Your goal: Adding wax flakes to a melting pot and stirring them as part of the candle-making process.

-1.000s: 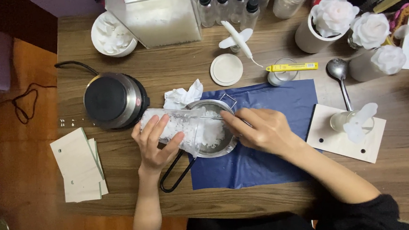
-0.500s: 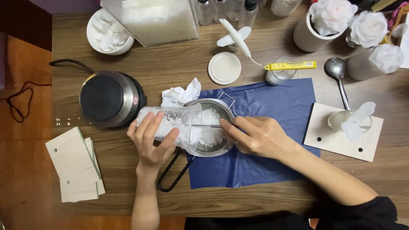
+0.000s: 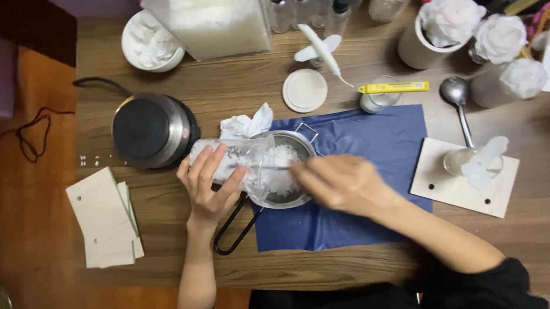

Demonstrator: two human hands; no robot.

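The right hand (image 3: 339, 183) is motion-blurred, pinching a thin stick (image 3: 269, 168) that is hard to make out. The left hand (image 3: 208, 185) grips a clear cup (image 3: 234, 165), tipped sideways over the metal pot (image 3: 289, 173) on the blue sheet (image 3: 365, 168); white flakes (image 3: 280, 173) lie in both. Farther back, a clear box (image 3: 219, 21), its top cut off, holds more.

I see a dark blue square cloth mat (image 3: 365, 168) on the brown wood-grain tabletop (image 3: 233, 93), a shiny silver metal pot (image 3: 289, 173) with a black loop handle holding white flakes, a clear plastic cup (image 3: 231, 163) of the same white flakes, a black-topped silver round hotplate (image 3: 149, 130), a yellow flat bar-shaped tool (image 3: 393, 88) and pale white wax roses (image 3: 451, 16)
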